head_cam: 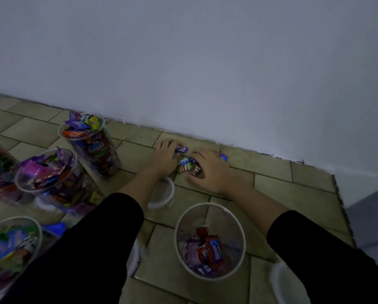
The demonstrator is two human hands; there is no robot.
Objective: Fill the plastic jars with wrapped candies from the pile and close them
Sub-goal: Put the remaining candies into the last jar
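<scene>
Curling left hand point(165, 157) and right hand point(207, 171) round last candies point(183, 165). Leaving near jar point(210, 242) barely filled, full jars point(89, 148) unlidded.

Both your arms reach forward, black sleeves point(109, 227) ending mid-forearm, wrists bare. Your left hand point(165, 157) lies palm-down, fingers point(169, 144) curled in, pinching a small purple wrapped candy point(182, 148). Your right hand point(207, 170) sits just beside it, palm-down too, thumb and fingers cupped round a clutch of colourful wrapped candies point(184, 164).
</scene>
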